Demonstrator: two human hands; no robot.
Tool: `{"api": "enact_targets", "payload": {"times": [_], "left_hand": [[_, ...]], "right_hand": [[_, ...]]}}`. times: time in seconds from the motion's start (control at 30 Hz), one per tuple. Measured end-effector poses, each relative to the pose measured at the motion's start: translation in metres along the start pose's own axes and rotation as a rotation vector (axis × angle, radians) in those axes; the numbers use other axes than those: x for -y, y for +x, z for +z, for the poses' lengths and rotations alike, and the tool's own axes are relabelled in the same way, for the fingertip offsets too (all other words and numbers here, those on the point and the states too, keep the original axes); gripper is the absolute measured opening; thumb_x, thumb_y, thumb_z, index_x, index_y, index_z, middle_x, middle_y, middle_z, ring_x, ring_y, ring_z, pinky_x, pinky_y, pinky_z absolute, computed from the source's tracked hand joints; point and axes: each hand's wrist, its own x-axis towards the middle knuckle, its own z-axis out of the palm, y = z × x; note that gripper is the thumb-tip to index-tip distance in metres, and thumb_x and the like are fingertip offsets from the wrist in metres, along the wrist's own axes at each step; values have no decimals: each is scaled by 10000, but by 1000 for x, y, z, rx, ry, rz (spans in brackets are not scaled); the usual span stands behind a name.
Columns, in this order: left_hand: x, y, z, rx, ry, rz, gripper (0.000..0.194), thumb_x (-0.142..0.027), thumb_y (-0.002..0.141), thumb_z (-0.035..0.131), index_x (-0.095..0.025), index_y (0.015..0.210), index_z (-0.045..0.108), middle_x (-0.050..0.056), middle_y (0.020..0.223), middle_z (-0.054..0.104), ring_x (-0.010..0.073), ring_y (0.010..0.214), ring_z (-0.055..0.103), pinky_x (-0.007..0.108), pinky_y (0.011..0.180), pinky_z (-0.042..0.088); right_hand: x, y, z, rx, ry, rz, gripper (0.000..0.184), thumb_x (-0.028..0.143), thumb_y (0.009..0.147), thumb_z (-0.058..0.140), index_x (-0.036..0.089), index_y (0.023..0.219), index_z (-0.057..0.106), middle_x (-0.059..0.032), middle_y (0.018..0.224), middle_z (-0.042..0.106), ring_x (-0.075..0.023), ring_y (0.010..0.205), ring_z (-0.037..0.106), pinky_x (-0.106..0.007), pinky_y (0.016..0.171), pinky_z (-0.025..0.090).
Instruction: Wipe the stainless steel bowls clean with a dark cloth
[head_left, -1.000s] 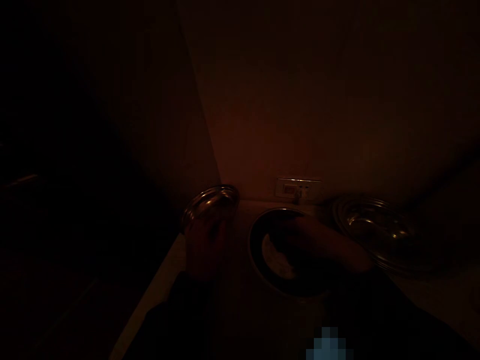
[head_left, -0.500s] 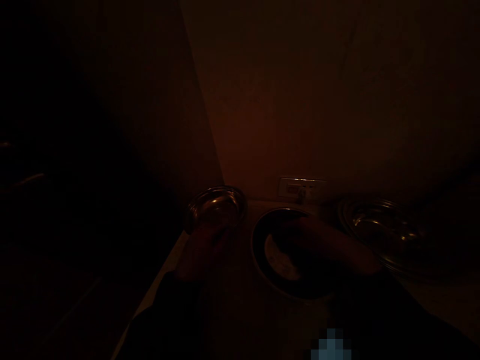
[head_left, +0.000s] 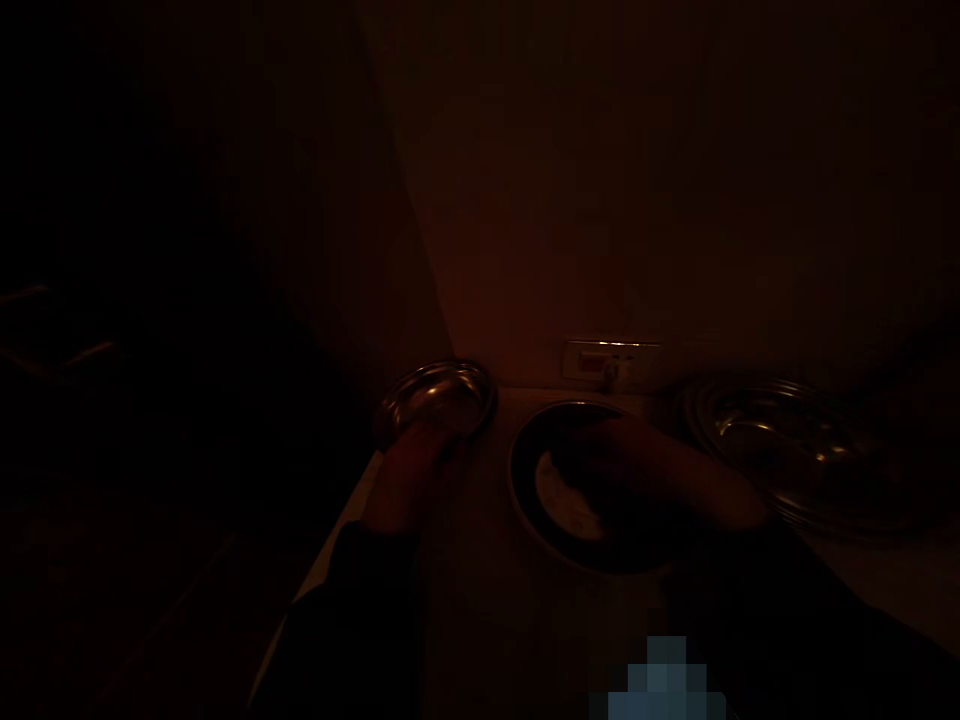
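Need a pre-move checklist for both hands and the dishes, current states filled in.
1. Lighting enough to judge grips: not ok, very dark.
2. Left hand at the metal bowl: ok, at its near side; firmness of hold unclear.
3. Pale piece inside the dark dish: ok, partly hidden.
4. Right hand gripping something: cannot tell, fingers lost in shadow.
5. Right forearm off the shiny dishware: cannot tell, they overlap in view.

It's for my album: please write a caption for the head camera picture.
Dim light: left hand at a metal bowl, right hand over a dark round dish.
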Motion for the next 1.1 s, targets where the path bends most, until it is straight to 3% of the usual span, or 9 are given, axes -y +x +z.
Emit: {"api": "enact_targets", "payload": {"times": [0.23, 0.47, 0.7, 0.83, 0.93, 1.1], "left_hand": [[-4, -4, -5, 20, 22, -2, 342, -199, 869, 475, -226, 1177, 622, 83, 1138, 678, 212, 1021, 644, 369, 885, 536], [-14, -2, -8, 114, 38, -28, 303, -235, 858, 485, -186, 1081, 684, 104, 1072, 692, 226, 993, 640, 376, 871, 538], [-10, -4, -10, 240, -85, -112, 393, -136, 824, 468, -230, 1165, 639, 72, 1168, 667, 207, 1075, 621, 379, 949, 503], [-14, -4, -12, 180, -129, -130, 416, -104, 811, 415, -185, 1146, 647, 89, 1206, 647, 213, 1121, 600, 400, 1001, 464], [-19, -3, -14, 111, -182, -198, 383, -129, 824, 423, -172, 1134, 644, 93, 1211, 645, 218, 1116, 605, 405, 1012, 453], [-23, 2, -19, 131, -327, -429, 315, -312, 841, 514, -156, 1080, 647, 99, 1100, 699, 225, 1002, 663, 366, 908, 521]], "right_hand": [[-4, 2, 2, -12, -41, -25, 329, 218, 819, 515, 208, 1108, 673, -82, 1129, 681, -234, 975, 653, -298, 822, 498], [-2, 2, 1, -12, -32, -26, 315, 217, 809, 518, 199, 1074, 688, -81, 1106, 692, -242, 974, 653, -315, 839, 493], [0, 0, -2, -3, -43, -61, 333, 215, 826, 502, 206, 1112, 671, -72, 1144, 678, -236, 1013, 639, -318, 874, 480], [-1, 1, -2, 2, -55, -54, 324, 216, 825, 507, 208, 1100, 677, -70, 1127, 686, -241, 1006, 642, -313, 857, 484], [-1, 1, -1, 1, -34, -60, 337, 224, 827, 507, 210, 1124, 666, -65, 1120, 688, -231, 988, 648, -306, 855, 484], [-2, 2, -1, 4, -50, -31, 314, 232, 820, 524, 202, 1088, 685, -78, 1100, 693, -235, 966, 653, -308, 842, 486]]}}
